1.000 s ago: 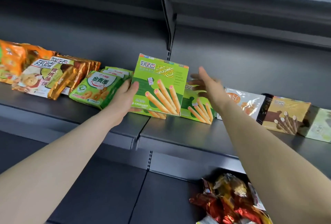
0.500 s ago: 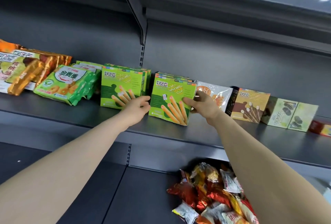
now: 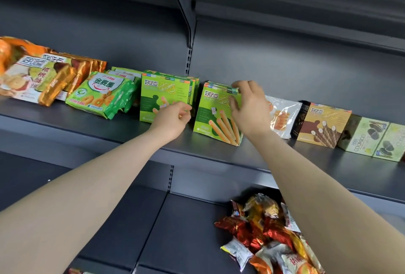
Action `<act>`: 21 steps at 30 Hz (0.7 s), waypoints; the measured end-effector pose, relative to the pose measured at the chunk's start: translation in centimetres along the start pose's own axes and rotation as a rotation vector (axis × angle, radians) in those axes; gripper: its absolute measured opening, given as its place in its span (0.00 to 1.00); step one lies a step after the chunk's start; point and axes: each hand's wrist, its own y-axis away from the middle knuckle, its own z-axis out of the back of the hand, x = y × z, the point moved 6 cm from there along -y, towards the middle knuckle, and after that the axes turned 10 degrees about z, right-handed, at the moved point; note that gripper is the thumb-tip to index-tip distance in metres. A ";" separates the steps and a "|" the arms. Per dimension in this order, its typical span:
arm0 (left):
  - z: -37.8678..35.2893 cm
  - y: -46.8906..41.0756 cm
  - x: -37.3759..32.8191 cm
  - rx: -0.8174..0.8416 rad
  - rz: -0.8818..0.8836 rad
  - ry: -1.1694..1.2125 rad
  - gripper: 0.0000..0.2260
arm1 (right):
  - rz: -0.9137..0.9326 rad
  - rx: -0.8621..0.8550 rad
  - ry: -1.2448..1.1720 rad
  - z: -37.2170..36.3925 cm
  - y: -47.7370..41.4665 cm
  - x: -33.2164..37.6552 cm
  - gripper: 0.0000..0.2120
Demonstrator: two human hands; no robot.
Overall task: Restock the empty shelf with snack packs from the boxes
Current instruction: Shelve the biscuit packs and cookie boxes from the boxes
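A: Nearest us, what lies on the lower shelf?

B: A loose pile of red and gold foil snack packets (image 3: 269, 236), low on the right. Above it runs the grey metal shelf (image 3: 219, 157) being filled.

A: And the hands?

B: The left hand (image 3: 173, 118) has its fingers curled in front of the lower right corner of the left green cardboard box (image 3: 162, 94). I cannot tell if it grips the box or only brushes it. The right hand (image 3: 249, 107) pinches the top right corner of the right green cardboard box of biscuit sticks (image 3: 212, 120), thumb on the front, fingers over the top edge.

A: How does that box sit?

B: It stands mid-shelf on its bottom edge, printed face toward us, top leaning far onto the matching boxes behind. Its long axis looks upright, though it is nearly square.

A: How will it handle?

B: Light and stiff, I judge, but thin card dents, so hold the edges and never squeeze the face. 2 fingers and a thumb should do.

A: Neighbours?

B: A clear plastic biscuit packet (image 3: 282, 118) just right of it.
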 end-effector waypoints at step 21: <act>22.0 12.8 21.1 -0.219 0.009 -0.444 0.10 | 0.244 0.129 -0.213 -14.5 5.3 33.3 0.09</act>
